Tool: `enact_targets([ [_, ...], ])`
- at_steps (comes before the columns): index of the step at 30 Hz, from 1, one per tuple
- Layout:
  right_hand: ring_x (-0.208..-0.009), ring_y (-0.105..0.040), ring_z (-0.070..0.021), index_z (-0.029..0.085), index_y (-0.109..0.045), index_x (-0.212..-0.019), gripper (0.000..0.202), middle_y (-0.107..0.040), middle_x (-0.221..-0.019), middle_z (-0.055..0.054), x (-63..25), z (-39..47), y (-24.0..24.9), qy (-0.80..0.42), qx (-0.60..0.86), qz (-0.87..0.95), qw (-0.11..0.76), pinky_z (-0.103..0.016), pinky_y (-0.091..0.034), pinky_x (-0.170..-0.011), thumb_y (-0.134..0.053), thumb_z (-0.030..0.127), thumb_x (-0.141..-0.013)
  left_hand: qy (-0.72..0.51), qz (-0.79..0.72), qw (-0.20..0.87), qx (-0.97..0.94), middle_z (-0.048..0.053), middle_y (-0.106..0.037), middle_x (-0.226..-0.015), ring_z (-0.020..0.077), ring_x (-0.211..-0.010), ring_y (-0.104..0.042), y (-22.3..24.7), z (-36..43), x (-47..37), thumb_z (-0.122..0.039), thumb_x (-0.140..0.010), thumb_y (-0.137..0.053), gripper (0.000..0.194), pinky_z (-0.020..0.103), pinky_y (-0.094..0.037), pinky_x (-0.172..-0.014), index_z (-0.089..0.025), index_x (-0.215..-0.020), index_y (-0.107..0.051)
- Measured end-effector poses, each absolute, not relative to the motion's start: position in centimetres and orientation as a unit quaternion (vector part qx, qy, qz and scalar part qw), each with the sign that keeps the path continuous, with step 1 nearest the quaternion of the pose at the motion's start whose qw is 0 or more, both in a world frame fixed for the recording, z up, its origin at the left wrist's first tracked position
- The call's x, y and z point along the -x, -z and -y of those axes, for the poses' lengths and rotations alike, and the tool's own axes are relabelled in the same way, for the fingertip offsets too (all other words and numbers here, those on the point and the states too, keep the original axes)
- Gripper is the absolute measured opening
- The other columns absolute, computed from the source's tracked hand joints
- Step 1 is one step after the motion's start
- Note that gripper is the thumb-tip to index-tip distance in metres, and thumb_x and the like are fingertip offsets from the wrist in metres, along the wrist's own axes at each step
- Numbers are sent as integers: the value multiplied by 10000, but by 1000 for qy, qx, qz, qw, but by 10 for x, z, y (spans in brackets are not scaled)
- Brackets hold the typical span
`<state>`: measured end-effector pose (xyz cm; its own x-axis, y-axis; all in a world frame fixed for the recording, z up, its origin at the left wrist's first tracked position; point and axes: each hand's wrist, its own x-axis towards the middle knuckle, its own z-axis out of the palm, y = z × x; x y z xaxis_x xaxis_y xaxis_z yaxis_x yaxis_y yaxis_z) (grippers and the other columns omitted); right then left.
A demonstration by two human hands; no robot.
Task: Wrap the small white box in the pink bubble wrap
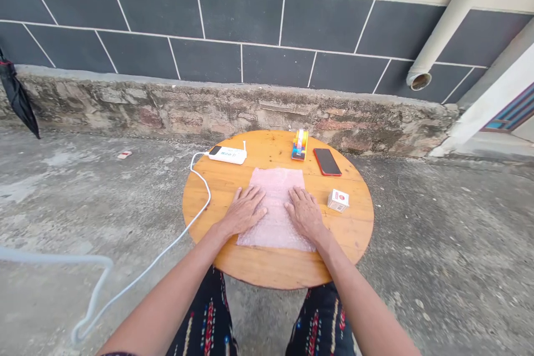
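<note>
Left hand [244,212] and right hand [306,212] lying flat, fingers spread, pressing bubble wrap sheet [277,207] onto round table [359,222]. Sheet looking light, soft, floppy; edges or corners offering best hold.

A pale pink sheet of bubble wrap [277,206] lies flat and spread out near the middle of the round wooden table [359,222], its near corners pressed under two flat palms.
</note>
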<state>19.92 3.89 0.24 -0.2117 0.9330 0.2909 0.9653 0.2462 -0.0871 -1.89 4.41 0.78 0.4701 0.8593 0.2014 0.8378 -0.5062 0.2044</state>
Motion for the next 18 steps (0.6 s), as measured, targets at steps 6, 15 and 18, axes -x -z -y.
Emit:
enact_targets([
  [6, -1306, -371, -263, 135, -459, -1343, 454, -455, -1420, -126, -211, -19, -5, 64, 617, 771, 142, -417, -252, -1061, -389, 365, -957, -148, -481, 56, -863, 100, -374, -1487, 273, -1385, -293, -12, -44, 22, -445, -882, -471, 547, 535, -185, -1123, -224, -1379, -410],
  [15, -1286, -396, -269, 125, -464, -1334, 428, -464, -1410, -133, -190, -38, -23, 69, 613, 773, 146, -416, -317, -1014, -398, 276, -939, -183, -454, 45, -871, 87, -435, -1437, 224, -1353, -340, -28, -60, -1, -253, -883, -438, 442, 409, -269, -1121, -193, -1319, -467],
  [18, -1292, -394, -261, 138, -481, -1324, 428, -469, -1411, -114, -178, -58, -23, 64, 598, 785, 146, -410, -320, -1019, -423, 303, -933, -181, -462, 38, -867, 112, -448, -1422, 246, -1347, -350, -26, -74, -10, -298, -898, -429, 417, 437, -281, -1108, -170, -1290, -489],
])
